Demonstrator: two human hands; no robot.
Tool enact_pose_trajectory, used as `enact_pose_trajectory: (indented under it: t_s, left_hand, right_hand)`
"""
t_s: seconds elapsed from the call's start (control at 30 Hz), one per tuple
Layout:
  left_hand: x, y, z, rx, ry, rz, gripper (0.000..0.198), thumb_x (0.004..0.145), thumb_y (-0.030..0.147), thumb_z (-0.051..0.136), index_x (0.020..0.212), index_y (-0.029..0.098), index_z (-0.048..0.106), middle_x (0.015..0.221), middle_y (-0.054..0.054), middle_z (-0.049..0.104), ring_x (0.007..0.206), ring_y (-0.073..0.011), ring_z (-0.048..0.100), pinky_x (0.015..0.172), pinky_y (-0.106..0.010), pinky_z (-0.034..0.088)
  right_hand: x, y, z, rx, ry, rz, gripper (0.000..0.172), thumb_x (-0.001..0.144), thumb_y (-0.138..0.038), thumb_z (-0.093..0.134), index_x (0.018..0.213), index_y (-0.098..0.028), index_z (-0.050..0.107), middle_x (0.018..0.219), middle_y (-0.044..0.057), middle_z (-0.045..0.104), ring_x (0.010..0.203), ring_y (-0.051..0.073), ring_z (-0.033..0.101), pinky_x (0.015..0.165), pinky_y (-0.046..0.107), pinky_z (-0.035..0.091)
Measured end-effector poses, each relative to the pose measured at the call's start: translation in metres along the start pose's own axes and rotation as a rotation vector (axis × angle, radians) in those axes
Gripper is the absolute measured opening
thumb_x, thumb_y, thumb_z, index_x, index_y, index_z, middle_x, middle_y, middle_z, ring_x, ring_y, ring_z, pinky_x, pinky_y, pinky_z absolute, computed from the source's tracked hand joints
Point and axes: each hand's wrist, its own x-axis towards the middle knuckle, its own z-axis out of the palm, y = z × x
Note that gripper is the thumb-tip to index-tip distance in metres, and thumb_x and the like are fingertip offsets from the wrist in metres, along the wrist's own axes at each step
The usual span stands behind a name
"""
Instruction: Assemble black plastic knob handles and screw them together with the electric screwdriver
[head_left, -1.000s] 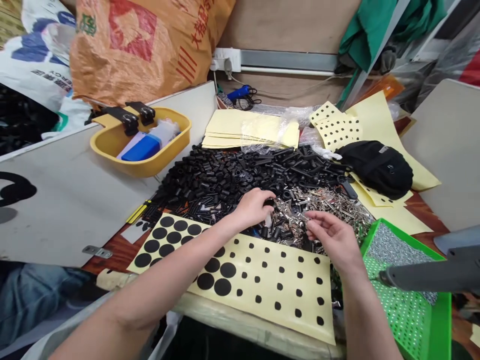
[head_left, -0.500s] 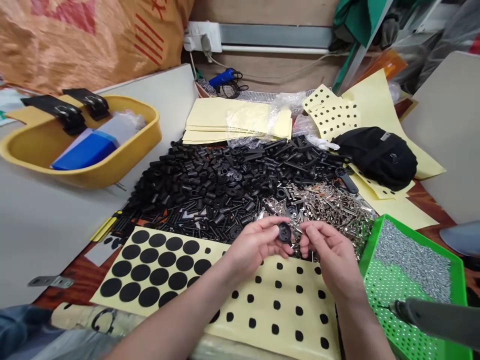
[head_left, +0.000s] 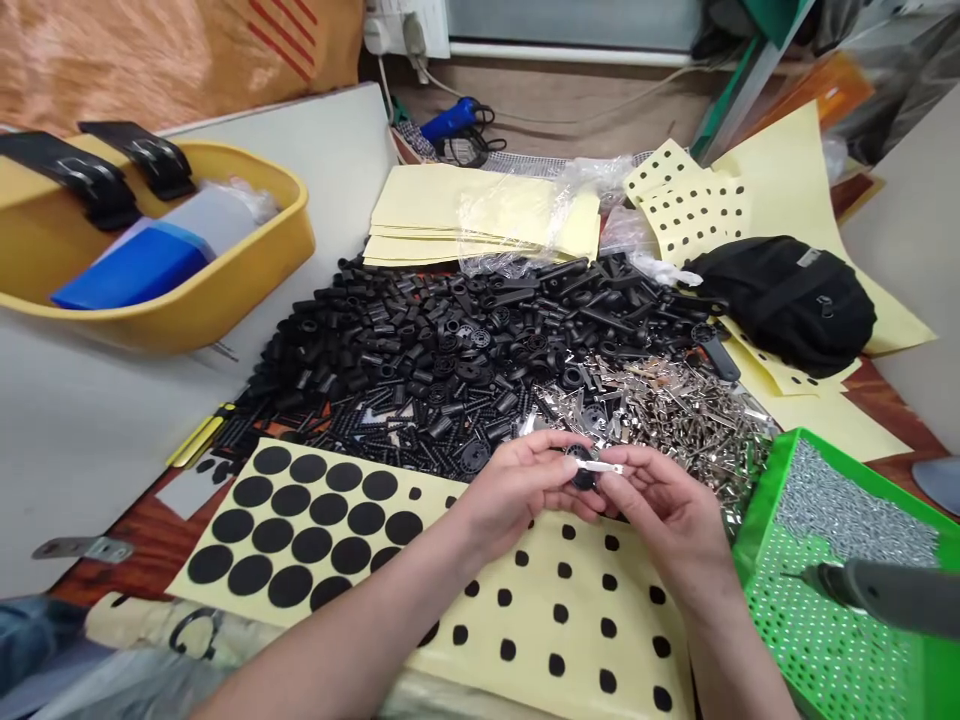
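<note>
The person sat bent over a crowded bench, both hands drawn close together and almost touching. The left hand (head_left: 517, 490) had its fingers curled around a small round black part (head_left: 580, 467), gripping it at the edge with the thumb on top. The right hand (head_left: 667, 520) pinched a thin silver metal strip (head_left: 606, 467) between thumb and forefinger, its other fingers loosely bent. The strip lay roughly level, its long axis running left to right, and its left end met the black part from the right. The fingers hid whether it had gone in or only touched. Each hand was nearest the piece it held, so the part sat left of the strip, just above the fingertips.

On the far side of the hands lay a heap of black plastic pieces (head_left: 420, 370), with a heap of silver metal clips (head_left: 690, 420) to its right. Under the wrists on the near side lay a yellow sheet of black dots (head_left: 570, 620), with a sheet of large black discs (head_left: 315, 530) to its left. A green tray (head_left: 769, 490) stood to the right.
</note>
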Motion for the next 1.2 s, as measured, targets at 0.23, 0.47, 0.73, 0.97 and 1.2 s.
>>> enact_pose_trajectory:
  t_s: [0.23, 0.47, 0.73, 0.97, 1.2]
  left_hand:
    - [-0.001, -0.001, 0.001, 0.013, -0.016, 0.019, 0.038, 0.071, 0.023, 0.077, 0.103, 0.010, 0.062, 0.076, -0.009, 0.072, 0.067, -0.0189, 0.070, 0.072, -0.035, 0.055]
    - [-0.002, -0.004, 0.003, 0.074, -0.008, 0.095, 0.039, 0.071, 0.027, 0.078, 0.102, 0.011, 0.061, 0.078, -0.007, 0.070, 0.068, -0.0194, 0.070, 0.074, -0.037, 0.055]
    - [0.000, -0.002, 0.002, 0.057, -0.032, 0.058, 0.042, 0.070, 0.025, 0.078, 0.106, 0.011, 0.061, 0.081, -0.008, 0.071, 0.071, -0.0196, 0.070, 0.076, -0.038, 0.054]
    - [0.004, -0.004, -0.004, 0.024, -0.062, 0.056, 0.039, 0.082, 0.026, 0.066, 0.117, 0.009, 0.060, 0.080, -0.012, 0.072, 0.078, -0.0239, 0.072, 0.084, -0.042, 0.052]
    - [0.005, -0.004, -0.007, 0.039, -0.038, 0.076, 0.036, 0.081, 0.022, 0.065, 0.115, 0.010, 0.062, 0.085, -0.012, 0.072, 0.079, -0.0230, 0.071, 0.082, -0.039, 0.052]
  right_hand:
    - [-0.002, 0.002, -0.004, 0.079, -0.032, 0.010, 0.017, 0.078, -0.029, 0.071, 0.094, -0.022, 0.069, 0.074, 0.002, 0.070, 0.063, 0.013, 0.065, 0.058, 0.025, 0.057]
    - [0.003, 0.004, -0.004, 0.171, 0.010, 0.093, 0.024, 0.069, -0.034, 0.079, 0.088, -0.020, 0.073, 0.066, 0.002, 0.066, 0.053, 0.010, 0.055, 0.050, 0.023, 0.049]
    - [0.004, 0.006, -0.003, 0.230, 0.046, 0.126, 0.024, 0.065, -0.038, 0.081, 0.081, -0.021, 0.075, 0.060, 0.000, 0.063, 0.051, 0.009, 0.052, 0.050, 0.023, 0.046]
    - [0.002, -0.004, -0.008, 0.269, 0.110, -0.013, 0.016, 0.078, -0.037, 0.070, 0.077, -0.023, 0.063, 0.094, 0.006, 0.068, 0.072, 0.016, 0.064, 0.053, 0.025, 0.050]
    - [-0.002, -0.006, -0.009, 0.200, 0.069, -0.061, 0.015, 0.090, -0.034, 0.056, 0.103, -0.029, 0.056, 0.068, -0.002, 0.061, 0.053, 0.011, 0.053, 0.049, 0.023, 0.045]
